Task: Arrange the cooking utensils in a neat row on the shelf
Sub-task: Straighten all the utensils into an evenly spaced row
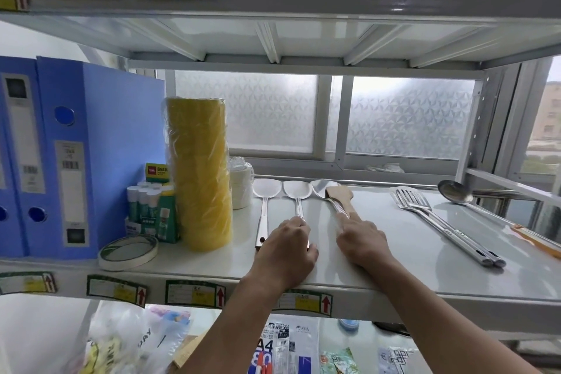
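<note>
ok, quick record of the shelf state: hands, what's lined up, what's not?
left hand: grips second spatula handle
right hand: grips wooden spatula handle
lined up: first spatula, second spatula, side by side, heads rearward
overlap: wooden spatula lies on third spatula
not lined up: two turners, ladle, angled at right
shelf: also holds tape stack, binders at left

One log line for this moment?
left hand: holds second steel spatula | right hand: holds wooden spatula | slotted turners, ladle: askew at right
</note>
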`<state>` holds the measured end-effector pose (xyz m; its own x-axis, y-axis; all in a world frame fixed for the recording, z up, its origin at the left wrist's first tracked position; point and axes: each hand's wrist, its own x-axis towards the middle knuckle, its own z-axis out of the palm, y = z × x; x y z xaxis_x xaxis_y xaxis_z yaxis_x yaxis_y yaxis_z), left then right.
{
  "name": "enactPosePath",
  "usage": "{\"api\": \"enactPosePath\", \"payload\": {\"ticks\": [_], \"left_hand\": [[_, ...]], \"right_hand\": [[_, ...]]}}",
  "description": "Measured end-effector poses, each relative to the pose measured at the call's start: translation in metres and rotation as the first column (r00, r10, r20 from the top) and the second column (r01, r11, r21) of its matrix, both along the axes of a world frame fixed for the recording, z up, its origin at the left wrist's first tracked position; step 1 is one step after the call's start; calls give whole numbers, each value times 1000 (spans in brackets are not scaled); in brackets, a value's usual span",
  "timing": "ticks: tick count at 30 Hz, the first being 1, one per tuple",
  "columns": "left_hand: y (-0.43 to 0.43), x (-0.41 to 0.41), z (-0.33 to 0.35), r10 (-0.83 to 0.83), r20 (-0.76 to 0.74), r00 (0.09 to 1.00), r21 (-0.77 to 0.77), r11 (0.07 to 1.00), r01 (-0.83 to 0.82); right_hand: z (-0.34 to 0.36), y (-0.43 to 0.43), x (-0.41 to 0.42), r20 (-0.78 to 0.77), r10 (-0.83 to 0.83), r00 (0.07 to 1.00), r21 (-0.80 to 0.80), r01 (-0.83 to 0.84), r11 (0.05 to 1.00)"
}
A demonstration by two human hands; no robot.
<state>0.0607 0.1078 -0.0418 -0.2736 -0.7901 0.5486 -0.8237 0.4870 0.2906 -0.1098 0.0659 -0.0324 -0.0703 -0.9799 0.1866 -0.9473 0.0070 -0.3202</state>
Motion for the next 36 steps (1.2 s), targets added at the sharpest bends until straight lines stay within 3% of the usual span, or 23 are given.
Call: {"api": "enactPosePath", "payload": {"ticks": [36], "left_hand": [[3,-1,-1,36,22,999,-80,996,-35]], "right_hand": [[5,15,1,127,22,992,-37,-17,999]]}}
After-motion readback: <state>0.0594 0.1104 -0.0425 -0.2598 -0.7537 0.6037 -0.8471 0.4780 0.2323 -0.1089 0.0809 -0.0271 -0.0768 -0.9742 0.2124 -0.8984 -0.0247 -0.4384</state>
